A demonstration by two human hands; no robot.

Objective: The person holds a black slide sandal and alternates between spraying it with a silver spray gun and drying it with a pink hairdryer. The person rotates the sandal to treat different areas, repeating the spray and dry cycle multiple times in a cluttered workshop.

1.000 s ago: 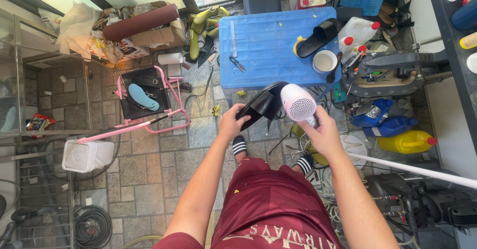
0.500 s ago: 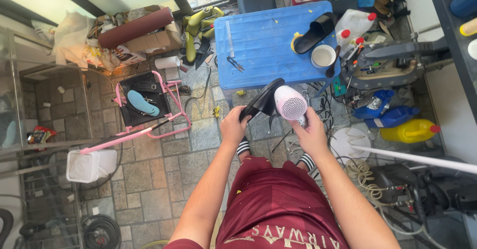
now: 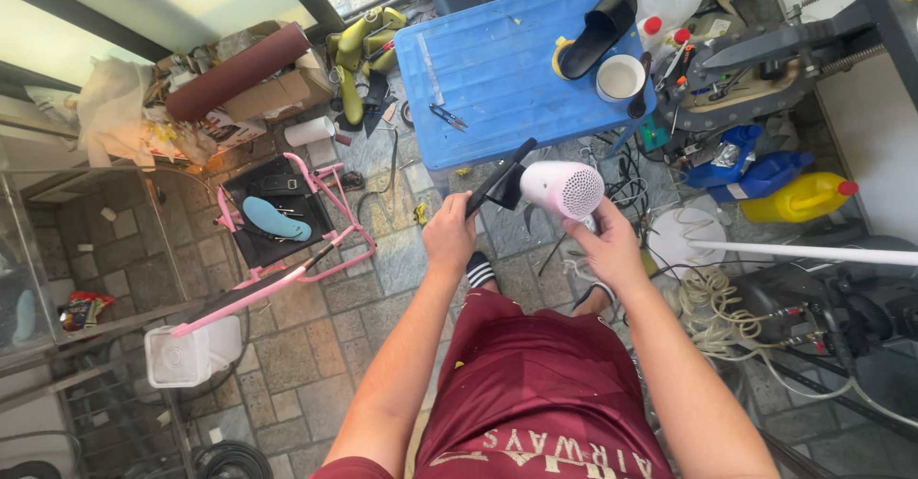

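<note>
My left hand (image 3: 449, 233) grips a thin black sheet of sole material (image 3: 498, 179) by its lower end and holds it edge-on toward the camera. My right hand (image 3: 601, 248) holds a white hair dryer (image 3: 561, 189) by its handle, the perforated back end facing up and the nozzle against the black sheet. Both hands are raised above my knees in front of a low blue table (image 3: 497, 73). On that table lie a black slipper (image 3: 598, 32), a white cup (image 3: 620, 76) and small scissors (image 3: 447, 117).
A pink metal stand (image 3: 304, 267) holding a blue insole (image 3: 275, 219) is at the left, a white bucket (image 3: 188, 355) below it. Yellow and blue jugs (image 3: 799, 198), cables and a machine crowd the right. Boxes, a brown roll (image 3: 237, 71) and green shoe lasts (image 3: 360, 43) lie at the back.
Both hands keep the same grip. The black piece has turned more edge-on, and the view has shifted so the table and hands sit slightly further right.
</note>
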